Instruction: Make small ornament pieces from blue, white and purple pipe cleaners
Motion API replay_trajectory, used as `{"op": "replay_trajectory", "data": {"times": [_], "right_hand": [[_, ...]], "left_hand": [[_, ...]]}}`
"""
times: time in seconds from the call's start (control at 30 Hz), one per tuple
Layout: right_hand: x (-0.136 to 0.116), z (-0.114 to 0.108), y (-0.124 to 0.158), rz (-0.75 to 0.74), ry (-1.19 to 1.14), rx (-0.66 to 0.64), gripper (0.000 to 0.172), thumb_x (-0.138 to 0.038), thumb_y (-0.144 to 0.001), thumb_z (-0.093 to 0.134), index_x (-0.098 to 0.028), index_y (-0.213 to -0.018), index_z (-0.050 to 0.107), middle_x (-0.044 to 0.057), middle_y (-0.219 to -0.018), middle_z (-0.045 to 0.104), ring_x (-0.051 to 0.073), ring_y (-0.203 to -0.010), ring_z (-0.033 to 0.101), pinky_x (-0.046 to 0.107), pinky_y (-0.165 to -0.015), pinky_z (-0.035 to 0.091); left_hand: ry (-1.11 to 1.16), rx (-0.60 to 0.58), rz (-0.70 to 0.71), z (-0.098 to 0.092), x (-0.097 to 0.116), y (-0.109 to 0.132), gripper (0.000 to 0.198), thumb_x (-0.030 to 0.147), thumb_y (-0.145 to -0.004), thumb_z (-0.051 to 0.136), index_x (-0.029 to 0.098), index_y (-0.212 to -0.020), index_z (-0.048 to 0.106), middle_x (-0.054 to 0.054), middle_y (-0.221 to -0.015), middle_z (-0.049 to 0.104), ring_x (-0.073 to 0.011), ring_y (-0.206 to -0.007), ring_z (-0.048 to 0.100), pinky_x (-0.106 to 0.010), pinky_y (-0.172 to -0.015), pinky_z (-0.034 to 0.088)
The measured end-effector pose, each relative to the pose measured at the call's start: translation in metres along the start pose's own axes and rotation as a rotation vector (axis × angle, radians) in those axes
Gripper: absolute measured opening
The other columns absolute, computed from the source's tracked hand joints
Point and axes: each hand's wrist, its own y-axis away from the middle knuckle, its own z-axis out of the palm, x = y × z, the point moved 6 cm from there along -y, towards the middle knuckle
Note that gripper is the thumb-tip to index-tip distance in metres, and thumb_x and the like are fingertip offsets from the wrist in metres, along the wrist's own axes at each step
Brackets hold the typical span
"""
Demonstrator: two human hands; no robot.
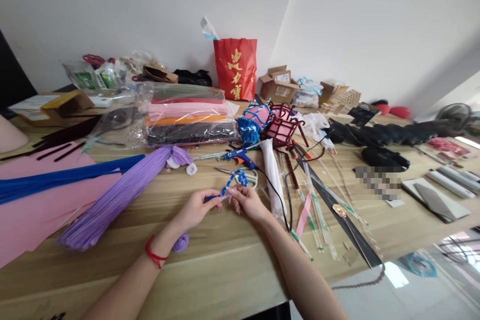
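Note:
Above the table, both hands pinch a loop of twisted blue and purple pipe cleaners [225, 188]. My left hand [200, 208] is closed on its blue strands at the left, with a short blue end sticking out. Fingertips of my right hand [247, 202] grip the purple part close beside it. Just behind the loop lie scissors [252, 180] with pale handles, partly hidden, and a blue glue gun [240, 156]. A small purple coil [180, 243] rests near my left wrist. To the left is a bundle of purple pipe cleaners [120, 200].
Blue pipe cleaners [75, 177] lie on pink sheets [22, 230]. Behind are bagged coloured bundles [187, 115], a red bag [236, 70] and wrapped pink pieces [281, 130]. White pipe cleaners [273, 180], glue sticks [318, 210] and a black cord [275, 192] lie right.

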Motion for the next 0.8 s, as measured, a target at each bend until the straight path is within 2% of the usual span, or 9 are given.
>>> {"op": "replay_trajectory", "data": {"times": [0.13,0.23,0.4,0.53,0.67,0.8], "right_hand": [[-0.003,0.0,-0.001,-0.026,0.002,0.042,0.042,-0.055,-0.077,0.055,-0.016,-0.065,0.052,-0.007,-0.039,0.045,0.005,-0.03,0.035,0.02,-0.035,0.023],[-0.006,0.001,-0.001,-0.041,-0.003,0.07,0.041,-0.056,-0.077,0.055,-0.016,-0.067,0.052,-0.008,-0.039,0.045,0.006,-0.03,0.035,0.02,-0.035,0.024],[-0.01,-0.001,0.0,-0.053,-0.066,0.13,0.039,-0.052,-0.069,0.067,-0.016,-0.077,0.053,-0.003,-0.053,0.057,0.01,-0.043,0.05,0.022,-0.047,0.04],[-0.007,-0.002,0.003,0.011,0.056,0.128,0.039,-0.051,-0.07,0.066,-0.015,-0.064,0.054,-0.002,-0.048,0.054,0.009,-0.041,0.046,0.022,-0.043,0.037],[-0.007,-0.003,0.007,-0.007,0.207,0.161,0.042,-0.053,-0.074,0.061,-0.017,-0.056,0.049,-0.004,-0.045,0.046,0.009,-0.042,0.04,0.021,-0.042,0.032],[-0.01,-0.001,0.01,-0.114,0.346,0.183,0.04,-0.05,-0.077,0.058,-0.018,-0.056,0.045,-0.004,-0.049,0.045,0.009,-0.047,0.039,0.021,-0.045,0.033]], "left_hand": [[-0.108,0.004,0.011,0.001,0.006,0.002,0.027,0.034,-0.083,0.047,0.015,-0.072,0.063,0.0,-0.065,0.061,-0.0145,-0.064,0.053,-0.025,-0.065,0.041],[-0.1,0.058,-0.028,0.0,0.008,0.003,0.027,0.032,-0.083,0.045,0.016,-0.067,0.059,0.001,-0.061,0.058,-0.0144,-0.062,0.052,-0.025,-0.064,0.041],[-0.071,0.023,-0.081,0.006,0.007,0.006,0.028,0.033,-0.084,0.043,0.016,-0.067,0.058,0.001,-0.061,0.057,-0.0146,-0.062,0.052,-0.025,-0.064,0.041],[-0.146,-0.018,-0.095,0.015,0.009,0.013,0.029,0.033,-0.085,0.041,0.017,-0.068,0.059,0.001,-0.061,0.058,-0.0145,-0.061,0.053,-0.024,-0.062,0.04],[-0.334,0.095,0.0,0.016,0.021,0.02,0.027,0.025,-0.085,0.041,0.018,-0.068,0.062,-0.002,-0.065,0.06,-0.0159,-0.063,0.054,-0.026,-0.063,0.042],[-0.595,0.139,0.134,0.023,0.027,0.028,0.031,0.01,-0.082,0.037,0.019,-0.089,0.066,-0.007,-0.078,0.062,-0.0189,-0.075,0.057,-0.029,-0.071,0.045]]}}
